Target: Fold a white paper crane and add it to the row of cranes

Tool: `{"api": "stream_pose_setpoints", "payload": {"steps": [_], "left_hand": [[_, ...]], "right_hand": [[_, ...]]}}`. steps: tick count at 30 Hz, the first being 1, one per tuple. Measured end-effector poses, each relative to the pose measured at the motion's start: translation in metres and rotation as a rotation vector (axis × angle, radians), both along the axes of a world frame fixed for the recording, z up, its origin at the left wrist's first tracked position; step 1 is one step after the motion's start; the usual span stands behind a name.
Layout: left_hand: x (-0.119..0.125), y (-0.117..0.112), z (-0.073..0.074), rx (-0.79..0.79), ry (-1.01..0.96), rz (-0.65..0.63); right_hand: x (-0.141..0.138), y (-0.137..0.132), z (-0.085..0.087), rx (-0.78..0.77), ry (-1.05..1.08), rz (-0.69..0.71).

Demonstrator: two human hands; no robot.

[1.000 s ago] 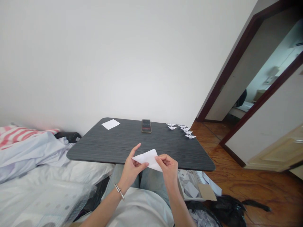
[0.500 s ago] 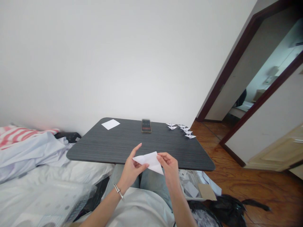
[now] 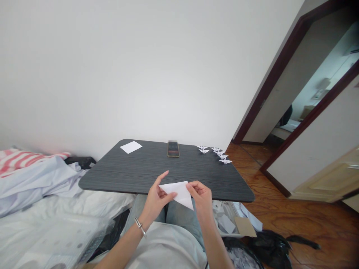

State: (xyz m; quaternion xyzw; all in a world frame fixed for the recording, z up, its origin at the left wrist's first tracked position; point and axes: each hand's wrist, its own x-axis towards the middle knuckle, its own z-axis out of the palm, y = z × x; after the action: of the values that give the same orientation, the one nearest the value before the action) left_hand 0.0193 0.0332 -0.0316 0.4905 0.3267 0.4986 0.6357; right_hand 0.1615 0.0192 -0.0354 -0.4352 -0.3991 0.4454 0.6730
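Note:
A white sheet of paper (image 3: 179, 191), folded into a triangle, is held between my two hands over the near edge of the dark table. My left hand (image 3: 157, 196) pinches its left corner with the thumb on top, the index finger sticking up and away. The thumb and fingers of my right hand (image 3: 200, 196) grip the paper's upper right corner. One point of the triangle hangs down beside the right palm. Several folded paper cranes (image 3: 220, 154) stand in a cluster at the table's far right. At the far left lies a flat white paper stack or sheet (image 3: 131, 147).
A phone (image 3: 173, 149) rests at the back middle of the dark table (image 3: 134, 168), close to the wall. Bedding and clothes (image 3: 42, 175) lie to the left. Below the table's right side are a box of papers (image 3: 227, 220) and black plastic bags (image 3: 269, 246).
The folded paper and both hands have shifted very slightly to the right. Its top edge looks a little flatter. The grip of both hands is the same.

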Motion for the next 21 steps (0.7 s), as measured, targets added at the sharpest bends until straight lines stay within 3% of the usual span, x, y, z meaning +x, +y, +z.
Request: {"api": "stream_pose_setpoints", "payload": {"steps": [10, 21], "left_hand": [[-0.001, -0.002, 0.003, 0.02, 0.033, 0.072], [-0.009, -0.008, 0.01, 0.26, 0.266, 0.257]], "right_hand": [[0.0, -0.003, 0.002, 0.032, -0.037, -0.002], [0.002, -0.001, 0.0, 0.12, -0.082, 0.028]]}}
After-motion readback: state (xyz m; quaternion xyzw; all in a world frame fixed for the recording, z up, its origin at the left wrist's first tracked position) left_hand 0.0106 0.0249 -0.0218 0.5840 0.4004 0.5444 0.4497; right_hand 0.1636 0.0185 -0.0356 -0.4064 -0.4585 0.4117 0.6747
